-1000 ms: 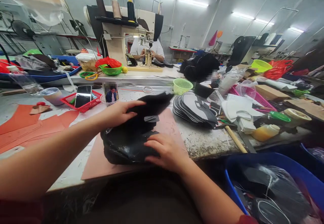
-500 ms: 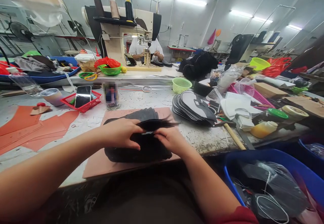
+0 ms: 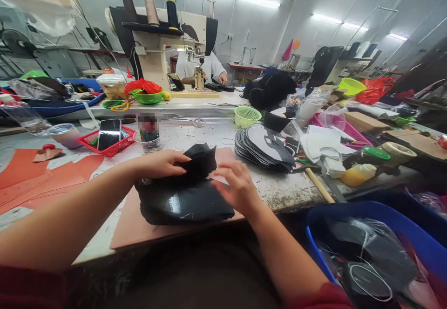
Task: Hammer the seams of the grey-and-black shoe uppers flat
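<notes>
L hand [image 3: 162, 163], at approx 11 o'clock from the black stack [image 3: 188, 202], pinches the L end of a raised black piece [image 3: 200, 160] (at 12) betw. thumb & fingers. Can't tell if it's one layer or a few, so best feel the edge thickness b4 pulling. Stack lies centre, nr the front edge of the bench [image 3: 179, 135], on a pink board [image 3: 124, 227]; a light, low pull shld disturb it least. R hand [image 3: 239, 185], at 2–3, has fingers released, loosely curled just beside the piece's R edge; contact unclear. Good spot to steady the top layers, thumb flat, no creasing.

Materials, L to R: orange sheets [image 3: 78, 169] at 9, flat, matte, straight & curved cuts, overlapping. Red basket [image 3: 125, 141] at 10, plastic lattice. Pink board: smooth, stiff-looking. Stack: thick, rounded corners, bright sheen on top, prob. coated. Black piece: bendy-looking, duller, peaked top edge. Grey pieces [image 3: 256, 137] at 2: fanned pile, rounded outlines. Wooden handle [image 3: 319, 185] at 3: pale, cylindrical. Blue tub [image 3: 314, 220] at 4: clear bagging inside.
</notes>
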Tool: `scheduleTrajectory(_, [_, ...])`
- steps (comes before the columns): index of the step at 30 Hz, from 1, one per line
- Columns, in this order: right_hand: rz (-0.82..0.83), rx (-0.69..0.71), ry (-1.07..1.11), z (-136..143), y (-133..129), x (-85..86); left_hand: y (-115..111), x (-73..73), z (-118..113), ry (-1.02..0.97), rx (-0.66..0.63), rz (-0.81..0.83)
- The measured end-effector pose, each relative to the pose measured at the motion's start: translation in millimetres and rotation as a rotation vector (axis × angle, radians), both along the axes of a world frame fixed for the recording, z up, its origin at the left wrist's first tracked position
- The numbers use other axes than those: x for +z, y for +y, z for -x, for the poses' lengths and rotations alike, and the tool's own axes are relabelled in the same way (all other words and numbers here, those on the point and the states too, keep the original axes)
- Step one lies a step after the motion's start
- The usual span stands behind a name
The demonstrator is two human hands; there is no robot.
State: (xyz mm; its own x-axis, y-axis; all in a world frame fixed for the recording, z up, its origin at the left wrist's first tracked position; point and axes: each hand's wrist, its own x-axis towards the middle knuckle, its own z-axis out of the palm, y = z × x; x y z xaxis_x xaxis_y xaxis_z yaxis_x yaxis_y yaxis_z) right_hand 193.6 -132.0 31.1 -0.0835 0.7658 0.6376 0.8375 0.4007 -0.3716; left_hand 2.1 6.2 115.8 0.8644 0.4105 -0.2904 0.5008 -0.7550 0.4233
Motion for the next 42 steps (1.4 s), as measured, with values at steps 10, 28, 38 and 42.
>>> scheduleTrajectory(10, [0.479,0.225,-0.075,-2.3,-10.8,-6.7,-11.6,3.0,0.7,0.044,0.017,-0.088])
scheduleTrajectory(28, [0.426,0.261,-0.129,-1.1,-25.8,-14.4,-3.9,2.2,8.0,-0.099,0.055,-0.107])
scheduleTrajectory(38, [0.036,-0.072,0.171,-4.8,-7.2,-16.9,-36.5,2.5,1.4,0.147,-0.042,-0.274])
scheduleTrajectory(42, [-0.203,-0.055,0.058,6.1,-18.0,-21.9,-22.4,-3.9,5.2,0.010,0.041,-0.244])
